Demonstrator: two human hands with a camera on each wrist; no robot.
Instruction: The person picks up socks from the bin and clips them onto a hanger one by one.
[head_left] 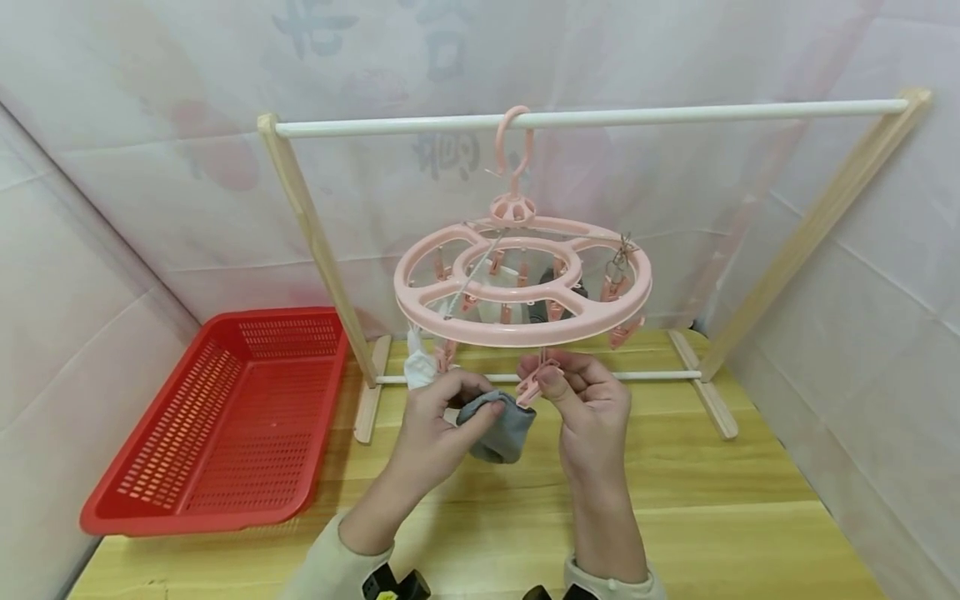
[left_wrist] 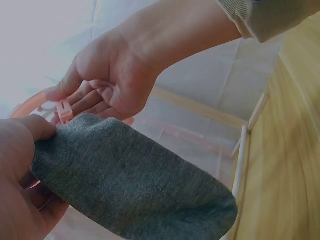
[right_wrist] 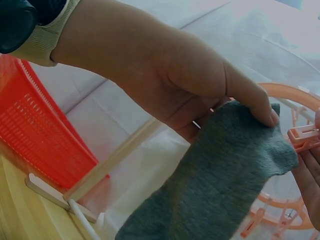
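My left hand [head_left: 438, 425] grips a grey sock [head_left: 501, 433] near its opening, thumb on top. The sock's foot hangs down in the left wrist view, where its fabric [left_wrist: 145, 180] fills the middle. My right hand [head_left: 592, 412] pinches a pink clothes peg [head_left: 534, 385] between thumb and fingers, the peg's tip right at the sock's edge. That peg hangs from the front rim of a round pink drying hanger [head_left: 517, 335]. In the right wrist view the left thumb presses the sock [right_wrist: 225, 165] beside the peg [right_wrist: 304, 136].
The hanger hooks over a white rail [head_left: 675, 112] on a wooden stand [head_left: 307, 225]. A white cloth item [head_left: 418, 363] and a dark one [head_left: 538, 310] hang from it among several other pegs. On the left a red basket [head_left: 247, 425] stands on the wooden table [head_left: 712, 517].
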